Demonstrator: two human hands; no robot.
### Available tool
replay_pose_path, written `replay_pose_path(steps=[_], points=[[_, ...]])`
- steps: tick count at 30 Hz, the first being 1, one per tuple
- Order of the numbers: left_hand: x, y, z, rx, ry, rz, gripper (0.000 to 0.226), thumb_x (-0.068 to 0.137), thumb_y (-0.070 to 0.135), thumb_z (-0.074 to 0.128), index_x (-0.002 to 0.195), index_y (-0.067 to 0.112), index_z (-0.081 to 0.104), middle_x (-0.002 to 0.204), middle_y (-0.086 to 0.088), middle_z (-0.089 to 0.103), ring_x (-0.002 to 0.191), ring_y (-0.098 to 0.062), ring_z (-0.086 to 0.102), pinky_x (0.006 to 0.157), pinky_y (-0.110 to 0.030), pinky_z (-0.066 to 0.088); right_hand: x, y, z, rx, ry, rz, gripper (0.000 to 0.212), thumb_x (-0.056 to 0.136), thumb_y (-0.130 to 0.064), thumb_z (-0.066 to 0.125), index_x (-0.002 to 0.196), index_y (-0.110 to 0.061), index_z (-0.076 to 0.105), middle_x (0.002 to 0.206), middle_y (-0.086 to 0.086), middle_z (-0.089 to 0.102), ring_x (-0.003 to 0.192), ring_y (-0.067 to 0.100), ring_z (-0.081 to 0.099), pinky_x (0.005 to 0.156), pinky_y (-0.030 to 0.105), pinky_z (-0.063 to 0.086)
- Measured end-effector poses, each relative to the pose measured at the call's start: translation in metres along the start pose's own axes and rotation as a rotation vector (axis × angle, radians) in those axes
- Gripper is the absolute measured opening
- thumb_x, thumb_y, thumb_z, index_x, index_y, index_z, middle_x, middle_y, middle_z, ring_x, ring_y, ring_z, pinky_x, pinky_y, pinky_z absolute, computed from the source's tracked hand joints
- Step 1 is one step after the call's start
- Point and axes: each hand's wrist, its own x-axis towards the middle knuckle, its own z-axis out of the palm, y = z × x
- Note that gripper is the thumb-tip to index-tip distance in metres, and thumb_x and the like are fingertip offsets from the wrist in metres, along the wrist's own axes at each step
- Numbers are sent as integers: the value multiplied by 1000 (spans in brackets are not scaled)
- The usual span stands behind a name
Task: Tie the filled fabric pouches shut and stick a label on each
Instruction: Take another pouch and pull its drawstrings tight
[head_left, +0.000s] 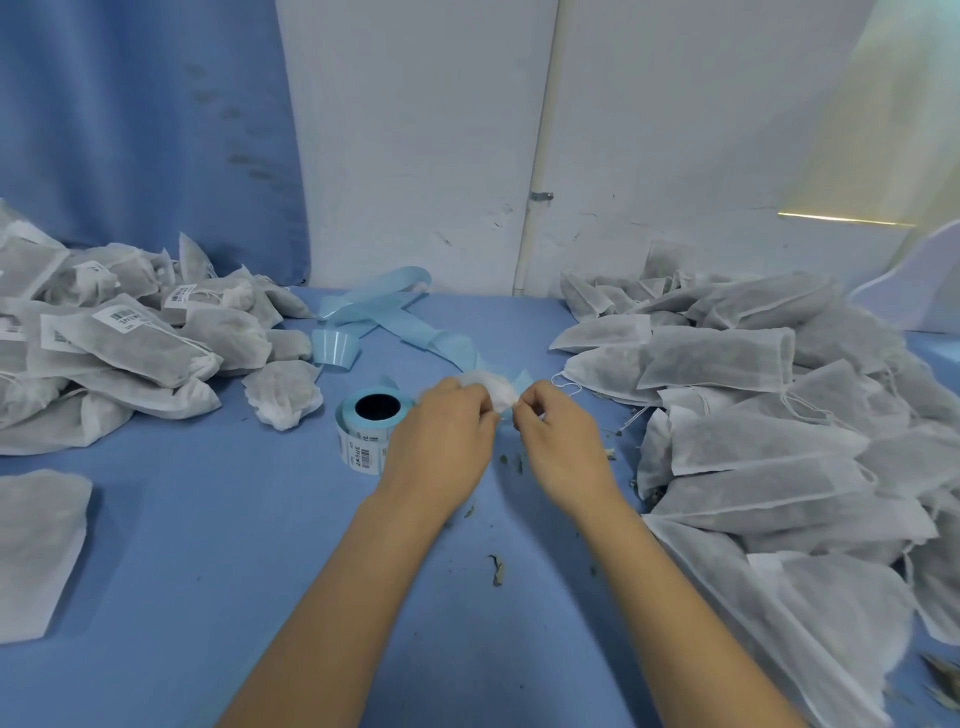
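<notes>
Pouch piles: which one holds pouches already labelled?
The left pile: its pouches carry white barcode labels; the right pile shows none.

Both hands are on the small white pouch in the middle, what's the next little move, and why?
Probably finish tying the neck shut: the left hand and right hand both pinch the gathered white fabric pouch, no label shows on it, and the blue label roll stands beside the left hand.

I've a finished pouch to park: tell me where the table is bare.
Bare cloth lies near left, between the label roll, the flat pouch and the left forearm. Crowded: labelled pile far left, unlabelled pile right, backing strip at the back.
</notes>
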Motion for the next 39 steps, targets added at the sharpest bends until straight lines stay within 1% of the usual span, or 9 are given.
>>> replay_pose_path(steps=[5,7,10,13,16,21,27,33,39], points=[[-2,3,1,-81,59,57,21,99,25,47,96,9,60,132,2,44,93,-22,58,79,-37,47,-3,-2,1,-281,35,-167,21,99,-20,40,100,-11,59,100,2,62,94,24,54,75,40,44],[-1,4,5,-206,82,107,17,99,17,46,93,7,58,143,1,41,107,-14,55,88,-22,41,-2,-1,1,-298,28,-205,27,97,-14,38,115,-17,59,114,-4,62,105,23,53,75,37,44],[-1,7,12,-392,102,137,12,97,3,45,99,3,57,126,-4,53,100,6,43,82,3,28,-1,2,2,-226,0,-215,44,92,-8,38,131,-23,53,139,-11,52,123,18,48,88,37,46],[-2,9,19,-549,96,68,21,98,4,44,115,1,55,112,6,51,99,-6,50,90,-11,40,-1,7,5,-183,7,-203,49,91,-6,40,136,-24,51,147,-10,45,132,17,42,98,36,42],[-3,9,23,-637,106,11,23,99,5,44,119,4,55,120,-3,56,107,-15,54,98,-29,43,-1,10,8,-124,48,-209,53,90,-4,42,138,-26,49,150,-13,40,132,16,42,99,34,40],[-3,6,23,-642,134,-26,15,99,9,45,92,20,53,115,15,51,99,-4,51,85,-11,39,-3,11,10,4,95,-255,60,89,0,42,142,-28,45,149,-18,39,131,8,43,101,28,41],[-2,3,23,-735,53,-161,13,98,18,45,98,13,57,101,4,65,92,-12,62,85,-31,49,-3,7,6,460,-12,-132,48,91,4,45,120,-31,61,114,-19,61,88,-18,55,73,4,44],[0,-2,16,-892,101,-283,18,103,22,35,88,24,45,97,12,64,61,-5,67,59,-25,48,-2,12,2,695,-101,-42,44,86,8,48,104,-27,69,107,-13,69,98,-4,58,86,8,44],[2,-10,13,-856,170,-316,19,103,26,35,86,24,42,86,3,68,47,-5,61,46,-10,36,-1,13,2,737,-202,-92,31,86,5,49,98,-15,69,99,-13,72,97,-1,60,79,5,42]])
